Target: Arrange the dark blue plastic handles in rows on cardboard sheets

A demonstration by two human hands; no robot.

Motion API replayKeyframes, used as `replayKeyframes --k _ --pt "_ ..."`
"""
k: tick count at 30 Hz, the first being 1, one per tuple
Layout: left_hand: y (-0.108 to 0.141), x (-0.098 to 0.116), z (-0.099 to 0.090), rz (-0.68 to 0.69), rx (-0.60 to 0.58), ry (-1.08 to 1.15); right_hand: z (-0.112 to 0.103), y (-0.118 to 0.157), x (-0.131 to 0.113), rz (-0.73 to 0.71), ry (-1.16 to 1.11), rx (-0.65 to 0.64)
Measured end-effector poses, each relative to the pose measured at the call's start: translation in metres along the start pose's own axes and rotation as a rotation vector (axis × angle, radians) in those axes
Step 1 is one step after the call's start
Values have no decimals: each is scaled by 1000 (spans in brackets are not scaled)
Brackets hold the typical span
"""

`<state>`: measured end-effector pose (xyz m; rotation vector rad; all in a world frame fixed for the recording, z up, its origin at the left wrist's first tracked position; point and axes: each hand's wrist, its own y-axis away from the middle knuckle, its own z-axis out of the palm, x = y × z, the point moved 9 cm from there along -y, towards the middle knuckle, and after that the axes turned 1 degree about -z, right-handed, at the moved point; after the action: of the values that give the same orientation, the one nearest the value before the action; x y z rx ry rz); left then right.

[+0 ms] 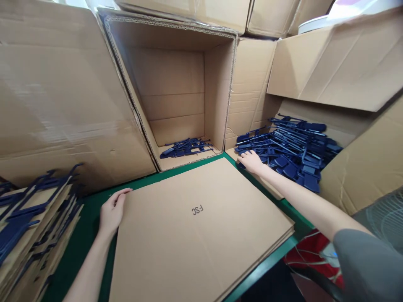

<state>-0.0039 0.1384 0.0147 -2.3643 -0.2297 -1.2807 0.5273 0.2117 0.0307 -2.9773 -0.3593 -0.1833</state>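
A stack of flat brown cardboard sheets (176, 247) lies in front of me, its top sheet printed with "FSC" upside down. My left hand (111, 209) rests at the stack's left edge near the far corner, fingers loosely bent and thumb apart, gripping nothing. Out to the right, my right hand (250, 161) has its fingers bent over a dark blue plastic part (242, 165) at the near edge of a pile. That pile of blue plastic parts (289, 142), with flat pads and thin rods, lies in an open carton; the fingertips are partly hidden.
An open cardboard box (217, 92) on its side holds a few blue parts (187, 147). At left stand cardboard sheets layered with blue parts (40, 226). Large cartons (56, 92) wall the back of the green table (85, 222). A fan guard (384, 218) is at right.
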Motion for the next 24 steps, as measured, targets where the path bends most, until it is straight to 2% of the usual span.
replayKeyframes --k 6,10,12,14,16,18,19,20,22,24 --pt "0 2 1 92 28 -97 -30 4 -10 -76 8 124" --pt "1 3 2 112 31 -112 -67 4 -23 -38 -50 283" --pt "1 4 2 114 32 -105 -87 5 -41 -30 -90 368" --pt "2 6 1 116 38 -103 -106 7 -74 -112 -228 453" --pt "5 10 1 125 45 -109 -121 14 -125 -340 -539 506" --pt "9 15 2 139 47 -119 -121 23 -187 -605 -783 408" --pt "12 17 2 147 44 -124 -118 30 -218 -715 -836 349" --pt "15 19 3 154 42 -128 -113 37 -248 -810 -830 310" --pt "20 22 5 167 42 -132 -102 57 -298 -1009 -714 318" --pt "24 24 6 174 48 -130 -91 75 -328 -1145 -600 380"
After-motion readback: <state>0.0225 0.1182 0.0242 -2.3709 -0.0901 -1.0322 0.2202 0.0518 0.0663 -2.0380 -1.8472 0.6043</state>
